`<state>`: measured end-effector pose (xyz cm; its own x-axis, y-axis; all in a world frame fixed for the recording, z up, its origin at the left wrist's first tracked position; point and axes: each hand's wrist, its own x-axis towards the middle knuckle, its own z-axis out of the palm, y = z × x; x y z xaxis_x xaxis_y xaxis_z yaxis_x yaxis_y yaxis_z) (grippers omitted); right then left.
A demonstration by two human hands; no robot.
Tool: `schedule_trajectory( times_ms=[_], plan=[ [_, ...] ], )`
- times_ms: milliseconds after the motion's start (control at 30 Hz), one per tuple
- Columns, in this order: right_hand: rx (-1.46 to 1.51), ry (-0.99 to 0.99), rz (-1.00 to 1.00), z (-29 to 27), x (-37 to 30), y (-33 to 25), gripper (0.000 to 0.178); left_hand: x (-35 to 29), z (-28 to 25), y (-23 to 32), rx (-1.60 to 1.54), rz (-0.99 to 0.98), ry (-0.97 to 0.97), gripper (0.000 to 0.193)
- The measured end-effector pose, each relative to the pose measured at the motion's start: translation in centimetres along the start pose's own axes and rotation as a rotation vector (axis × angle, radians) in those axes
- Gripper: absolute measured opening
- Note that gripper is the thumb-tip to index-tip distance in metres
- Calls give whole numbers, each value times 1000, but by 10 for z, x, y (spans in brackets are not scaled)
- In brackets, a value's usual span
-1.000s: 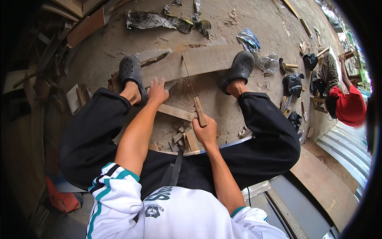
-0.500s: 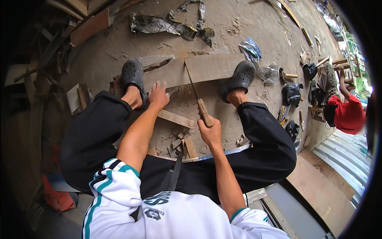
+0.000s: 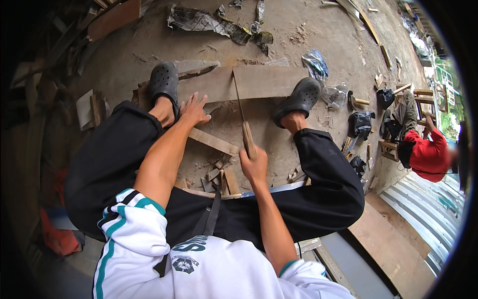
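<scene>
A long flat wooden board (image 3: 271,82) lies crosswise on the ground in front of me. My left hand (image 3: 194,108) rests flat at its near edge, fingers spread, left of the saw. My right hand (image 3: 254,165) is closed round the wooden handle of a handsaw (image 3: 248,137). The saw's narrow blade runs away from me across the board, tip near the far edge, in a line that looks like a cut. My left clog (image 3: 164,83) presses on the board's left end, and my right clog (image 3: 304,97) is at its right end.
A wooden offcut (image 3: 213,141) and small scraps (image 3: 226,179) lie between my legs. Torn sheeting (image 3: 209,22) lies beyond the board. To the right are a hammer (image 3: 357,101), black plastic bags (image 3: 360,123) and a person in a red top (image 3: 428,154). Timber is stacked at left.
My right hand has drawn the saw slightly back toward me, and its handle has swung a little left. My left hand stays by the board's edge. The whole view has shifted slightly.
</scene>
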<state>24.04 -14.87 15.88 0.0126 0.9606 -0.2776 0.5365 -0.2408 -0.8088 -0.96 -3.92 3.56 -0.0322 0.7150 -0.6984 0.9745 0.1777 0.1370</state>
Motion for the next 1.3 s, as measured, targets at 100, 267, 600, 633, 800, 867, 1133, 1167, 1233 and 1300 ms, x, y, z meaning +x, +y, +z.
schedule_trajectory(
  times_ms=[100,267,600,633,800,867,1133,1167,1233,1300],
  plan=[
    [58,51,10,28,62,2,27,-1,-8,13,-18,-9,-114,99],
    [93,-17,23,-2,34,-13,25,1,-9,0,-11,-61,-154,103],
    [44,21,42,30,78,-12,25,4,-9,8,4,49,-128,105],
    [42,25,15,26,77,-12,25,1,-8,5,4,44,-126,105],
    [72,17,82,-9,5,-19,23,-5,-1,-4,-11,-2,-112,107],
    [40,30,116,-3,5,-20,22,-6,-5,-1,-17,15,-120,107],
    [152,-76,88,11,76,-15,42,0,-11,2,-22,14,-141,108],
    [149,-82,68,9,75,-21,46,-1,-10,0,-19,6,-155,108],
    [215,-79,75,10,74,-30,51,-1,-12,0,-22,5,-163,108],
    [352,-74,139,17,78,-31,49,0,-10,1,-35,14,-161,108]
  ],
)
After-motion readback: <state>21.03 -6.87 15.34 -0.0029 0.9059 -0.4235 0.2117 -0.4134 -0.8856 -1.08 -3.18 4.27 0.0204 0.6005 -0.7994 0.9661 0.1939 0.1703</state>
